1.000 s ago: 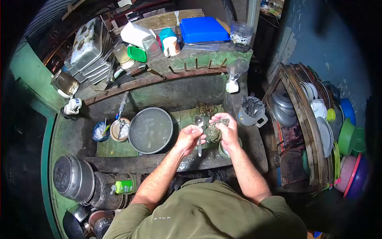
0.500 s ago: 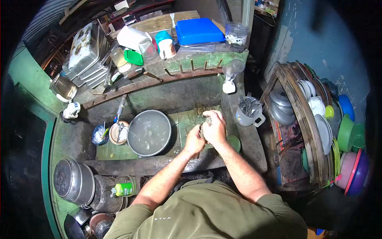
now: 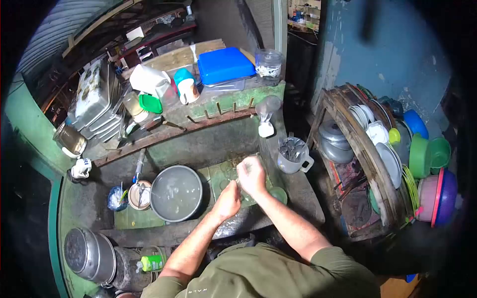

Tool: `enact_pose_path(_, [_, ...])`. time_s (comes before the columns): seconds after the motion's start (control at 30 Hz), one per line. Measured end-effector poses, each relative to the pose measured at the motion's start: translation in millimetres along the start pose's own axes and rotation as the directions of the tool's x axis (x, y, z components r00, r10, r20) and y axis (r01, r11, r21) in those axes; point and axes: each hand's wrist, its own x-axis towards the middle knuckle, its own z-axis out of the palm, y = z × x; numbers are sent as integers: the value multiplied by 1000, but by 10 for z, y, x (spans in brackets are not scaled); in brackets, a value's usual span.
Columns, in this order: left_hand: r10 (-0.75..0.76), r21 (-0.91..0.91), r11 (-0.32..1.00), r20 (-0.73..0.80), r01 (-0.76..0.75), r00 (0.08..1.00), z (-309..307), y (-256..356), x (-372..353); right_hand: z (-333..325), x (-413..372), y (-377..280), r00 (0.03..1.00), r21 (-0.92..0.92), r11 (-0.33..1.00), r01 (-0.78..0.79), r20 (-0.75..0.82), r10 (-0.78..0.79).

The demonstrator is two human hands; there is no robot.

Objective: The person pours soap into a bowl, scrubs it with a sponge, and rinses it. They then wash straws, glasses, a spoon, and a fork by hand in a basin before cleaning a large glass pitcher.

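Observation:
Over the tiled right part of the sink (image 3: pixel 211 186), both of my hands are close together. My left hand (image 3: pixel 228 200) is closed, its fingers wrapped round something thin that I cannot make out. My right hand (image 3: pixel 252 176) is closed just beyond it, with a greyish patch showing at its fingers; what it grips is mostly hidden. To the left of the hands stands a grey basin (image 3: pixel 152 192) of cloudy water. A green bowl (image 3: pixel 279 195) lies right of my right wrist, partly behind the forearm. Dishes that look like clear glass lie behind the hands, hard to tell apart.
On the right ledge stand a mug of cutlery (image 3: pixel 293 161) and an upturned clear cup (image 3: pixel 267 107). A wooden dish rack (image 3: pixel 355 134) holds plates and bowls. Left of the basin are a brown bowl (image 3: pixel 132 196) and a blue container (image 3: pixel 116 201). Pegs line the back ledge.
The view has tilted up and shifted, so the scene sits lower and further left. My hands have turned at the wrists; the greyish thing in my right hand shows less now.

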Motion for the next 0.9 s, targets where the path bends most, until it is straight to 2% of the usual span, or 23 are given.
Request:
enact_pose_path(0.03, [-43,18,999,32,43,999,-44,63,-16,-25,13,38,982,-95,982,166,109,-156])
enact_pose_path(0.1, [-92,32,995,70,90,993,-53,65,-85,-64,116,51,978,-162,982,95,199,-62])
enact_pose_path(0.17, [-10,-80,997,-9,9,1000,-4,-37,-84,-43,209,193,984,-249,967,58,178,-13])
enact_pose_path(0.2, [4,-131,991,-39,-9,999,25,-100,-88,-59,254,213,973,3,973,-230,22,230])
enact_pose_path(0.23, [12,-131,991,-39,-18,999,40,-169,-103,-62,293,233,871,293,843,-450,-62,487])
enact_pose_path(0.27, [-61,-218,974,-12,57,998,32,-231,-124,-112,319,296,761,626,582,-519,29,648])
enact_pose_path(0.3, [-134,-297,945,24,135,991,-59,-127,-114,-223,273,198,741,781,307,-543,274,614])
enact_pose_path(0.33, [-292,-647,699,132,305,947,-95,12,-148,-269,221,99,658,740,174,-650,434,615])
enact_pose_path(0.37, [-289,-644,702,131,303,948,-192,171,-117,-294,174,53,557,666,47,-745,582,592])
enact_pose_path(0.43, [-334,-843,262,377,469,864,-262,349,-110,-241,31,104,488,576,-168,-800,788,376])
enact_pose_path(0.47, [-229,-834,217,462,507,857,-279,288,-110,-255,11,83,501,580,-195,-791,797,337])
enact_pose_path(0.5, [-234,-838,212,456,503,859,-280,250,-128,-258,8,65,515,582,-223,-782,805,296])
enact_pose_path(0.57, [-121,-809,77,573,583,811,-281,176,-217,-278,26,329,487,469,-308,-828,873,20])
enact_pose_path(0.6, [0,-788,25,616,616,788,-266,31,-276,-355,95,285,535,527,105,-843,842,69])
enact_pose_path(0.63, [-1,-787,22,616,616,788,-248,-96,-352,-360,96,274,570,549,175,-817,815,104])
enact_pose_path(0.7, [-112,-802,-10,595,598,796,-268,-148,-409,-262,27,354,568,571,56,-819,794,217])
enact_pose_path(0.73, [-154,-820,18,563,572,812,-294,-153,-445,-182,-23,394,531,584,-235,-777,808,255])
enact_pose_path(0.77, [-194,-828,91,530,553,826,-308,-138,-452,-118,-71,359,501,675,-314,-668,719,482])
enact_pose_path(0.83, [-359,-886,117,383,448,851,-229,-228,-452,-133,-169,203,449,714,-246,-656,631,633])
enact_pose_path(0.87, [-478,-893,185,284,411,831,-161,-278,-391,-82,-316,326,482,645,-171,-744,697,530])
enact_pose_path(0.9, [-471,-801,460,145,382,870,-80,-359,-387,-34,-474,466,464,527,-116,-842,817,341])
